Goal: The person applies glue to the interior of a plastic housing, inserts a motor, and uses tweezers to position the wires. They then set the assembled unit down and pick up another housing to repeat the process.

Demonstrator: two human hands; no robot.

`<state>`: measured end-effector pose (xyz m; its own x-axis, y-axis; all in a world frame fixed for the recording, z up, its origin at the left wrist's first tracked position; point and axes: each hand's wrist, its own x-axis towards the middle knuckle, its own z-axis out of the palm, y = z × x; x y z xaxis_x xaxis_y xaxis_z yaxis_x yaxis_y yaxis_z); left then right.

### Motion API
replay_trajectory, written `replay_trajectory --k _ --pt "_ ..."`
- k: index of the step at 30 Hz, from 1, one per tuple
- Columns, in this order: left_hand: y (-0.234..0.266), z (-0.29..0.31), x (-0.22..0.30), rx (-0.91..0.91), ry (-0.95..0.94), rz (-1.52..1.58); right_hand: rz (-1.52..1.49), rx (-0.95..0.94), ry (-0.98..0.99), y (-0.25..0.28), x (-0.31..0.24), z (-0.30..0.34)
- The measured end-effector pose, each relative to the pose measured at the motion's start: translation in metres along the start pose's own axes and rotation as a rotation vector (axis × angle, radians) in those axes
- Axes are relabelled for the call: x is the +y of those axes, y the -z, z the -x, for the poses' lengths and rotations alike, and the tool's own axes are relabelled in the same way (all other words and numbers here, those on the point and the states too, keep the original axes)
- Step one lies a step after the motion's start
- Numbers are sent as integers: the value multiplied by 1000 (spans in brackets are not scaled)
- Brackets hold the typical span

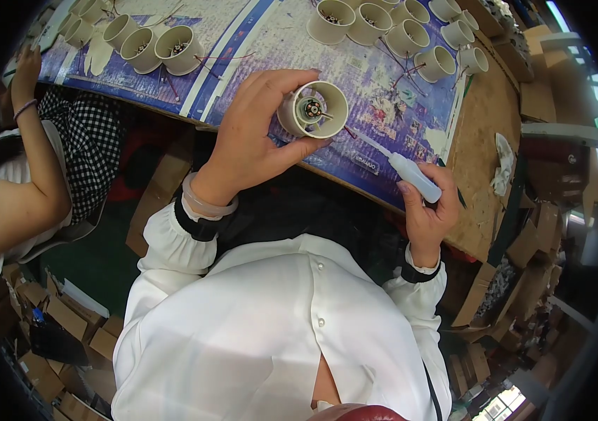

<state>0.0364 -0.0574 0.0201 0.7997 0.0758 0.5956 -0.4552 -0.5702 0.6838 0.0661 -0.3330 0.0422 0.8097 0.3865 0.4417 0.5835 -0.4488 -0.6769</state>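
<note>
My left hand (260, 126) is wrapped round a white plastic cup-shaped housing (337, 105), tilted so its open mouth faces me. Inside the housing sits a small round motor (311, 109) with a dark, copper-dotted end. A short dark red wire pokes out beside the housing's lower right rim. Gripped in my right hand (431, 203) is a translucent squeeze bottle (415, 177) with a long thin nozzle. The nozzle points up and left toward the housing, its tip close to the red wire; whether they touch I cannot tell.
Several similar white housings (330, 21) with red and dark wires stand at the table's far side, more (180, 50) at the far left. A worn blue-and-white sheet (271, 52) covers the table. A co-worker's arm (46, 161) is at left. Cardboard boxes (541, 231) pile up at right.
</note>
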Motion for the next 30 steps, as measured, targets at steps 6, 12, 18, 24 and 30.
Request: replay_trajectory --k 6,12,18,24,30 --pt "0 1 -2 -2 1 -2 52 7 60 0 -2 -1" --pt "0 2 -4 -9 16 16 63 6 71 0 -3 -2" --pt "0 3 -4 -13 23 11 107 24 174 -2 -4 -2" --pt "-1 3 -3 5 26 27 168 36 259 -3 -2 0" --pt "-1 4 -3 0 24 30 200 36 268 -2 -4 2"
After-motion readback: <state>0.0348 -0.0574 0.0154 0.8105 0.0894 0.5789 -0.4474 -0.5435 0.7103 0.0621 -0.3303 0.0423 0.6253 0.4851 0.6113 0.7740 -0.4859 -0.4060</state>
